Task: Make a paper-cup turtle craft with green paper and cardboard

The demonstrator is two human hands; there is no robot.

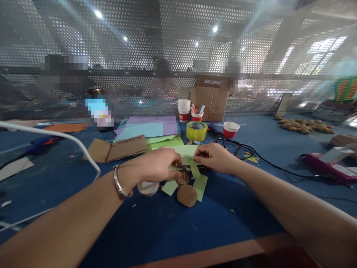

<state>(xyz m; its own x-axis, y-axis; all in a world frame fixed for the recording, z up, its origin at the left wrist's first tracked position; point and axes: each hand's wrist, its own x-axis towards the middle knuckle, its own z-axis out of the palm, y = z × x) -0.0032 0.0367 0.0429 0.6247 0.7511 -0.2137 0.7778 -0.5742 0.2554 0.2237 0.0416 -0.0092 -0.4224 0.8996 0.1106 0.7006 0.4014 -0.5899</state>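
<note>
Green paper strip (194, 168) between fingers of left hand (156, 164) and right hand (214, 158).

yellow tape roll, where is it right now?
Head view, just right of centre: the yellow tape roll stands on the blue table behind both hands, in front of the pen cup, with a red-and-white cup to its right.

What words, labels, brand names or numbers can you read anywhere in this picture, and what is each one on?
No text can be read.
Cardboard box: a pale label on top, too blurred to read.
Yellow tape roll: no print that can be made out.
Red and white paper cups: no wording legible.
Colourful item at the far right edge: striped pattern, no readable letters.
Green paper between the left hand and right hand: plain, with some small dark marks.
</note>
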